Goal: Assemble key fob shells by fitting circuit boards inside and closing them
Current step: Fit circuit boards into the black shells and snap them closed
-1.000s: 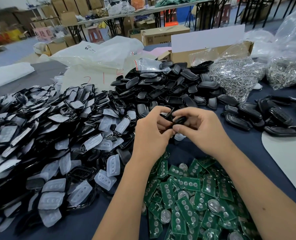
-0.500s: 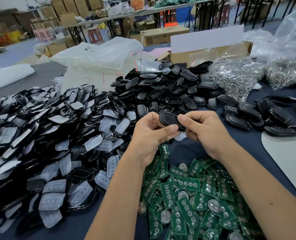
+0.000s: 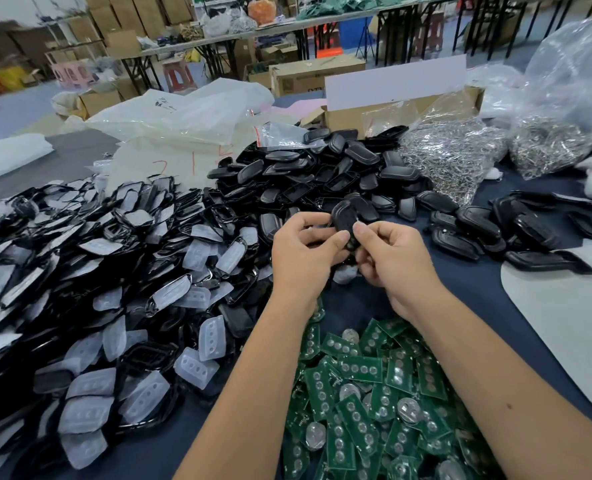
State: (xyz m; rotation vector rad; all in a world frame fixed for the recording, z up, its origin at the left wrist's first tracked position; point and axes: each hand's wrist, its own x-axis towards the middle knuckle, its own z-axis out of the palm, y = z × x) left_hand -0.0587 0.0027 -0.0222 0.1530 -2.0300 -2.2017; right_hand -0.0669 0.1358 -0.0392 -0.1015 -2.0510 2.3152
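A black key fob shell (image 3: 343, 220) stands nearly upright between my two hands above the table. My left hand (image 3: 301, 254) grips its left side, thumb against the front. My right hand (image 3: 388, 258) pinches its right edge with thumb and fingers. What is inside the shell is hidden. Just below my wrists lies a heap of green circuit boards (image 3: 364, 393) with round coin cells. Behind my hands sits a pile of black shell halves (image 3: 315, 174).
At left spreads a big heap of black frames with translucent button pads (image 3: 90, 271). Several closed fobs (image 3: 478, 230) lie at right beside a white sheet (image 3: 564, 306). Bags of metal rings (image 3: 454, 154) and a cardboard box (image 3: 391, 109) stand at the back.
The shell has turned from lying flat across my fingers to standing on end, and both hands have shifted their grip on it. My hands rose slightly.
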